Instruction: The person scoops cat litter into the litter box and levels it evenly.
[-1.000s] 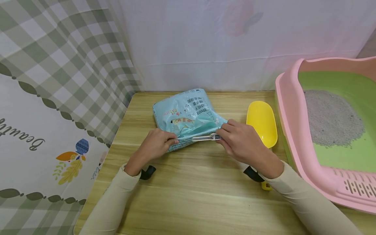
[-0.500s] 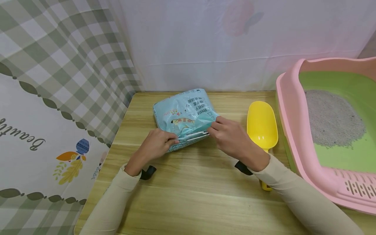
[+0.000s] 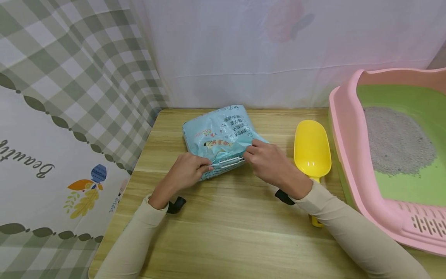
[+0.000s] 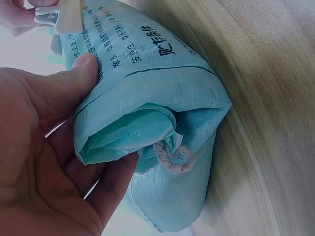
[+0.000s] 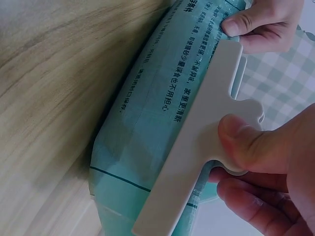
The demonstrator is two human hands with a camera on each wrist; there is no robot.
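Note:
A light-blue printed bag (image 3: pixel 223 130) lies on the table, its near end folded over into a flat edge. My left hand (image 3: pixel 185 169) pinches the left corner of that fold, the thumb on the printed side and fingers beneath. A white bag clip (image 5: pixel 197 132) lies along the folded edge in the right wrist view. My right hand (image 3: pixel 270 164) holds the clip by its handle, thumb on top and fingers curled underneath. In the left wrist view, a loop of twisted cord (image 4: pixel 177 160) pokes from the fold's open side. The bag's contents are hidden.
To the right, a yellow scoop (image 3: pixel 311 149) lies on the wooden table (image 3: pixel 223 240), its handle partly behind the right forearm. Beyond it stands a pink-rimmed litter box (image 3: pixel 343 135) with grey litter (image 3: pixel 398 141) on its green base. Cloths hang at the left and back.
The right hand has shifted left with the clip, which now sits nearer the middle of the bag's folded edge. The left hand has kept its place and pinch.

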